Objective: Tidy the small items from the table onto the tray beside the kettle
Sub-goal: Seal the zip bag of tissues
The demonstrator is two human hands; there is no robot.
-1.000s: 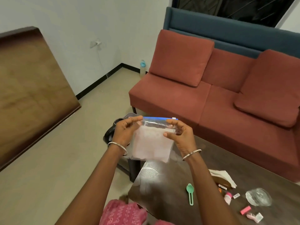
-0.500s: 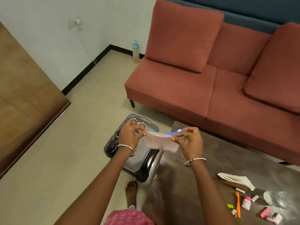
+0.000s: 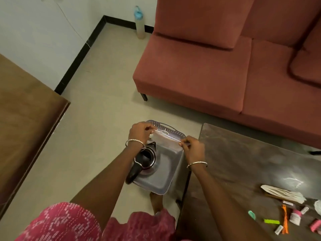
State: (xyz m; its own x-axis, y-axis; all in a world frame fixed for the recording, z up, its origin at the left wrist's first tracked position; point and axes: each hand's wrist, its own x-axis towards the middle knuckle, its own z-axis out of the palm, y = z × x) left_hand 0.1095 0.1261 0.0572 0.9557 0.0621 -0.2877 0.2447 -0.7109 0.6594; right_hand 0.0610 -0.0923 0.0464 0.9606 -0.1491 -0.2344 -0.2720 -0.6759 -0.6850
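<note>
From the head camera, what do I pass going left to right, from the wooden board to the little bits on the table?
wooden board → left hand → clear bag → right hand → mint spoon → yellow-green strip → orange cord

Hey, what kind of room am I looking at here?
Most likely a living room or lounge: a rust-red upholstered sofa, a dark low table before it, and a black kettle on a grey plastic tray.
</note>
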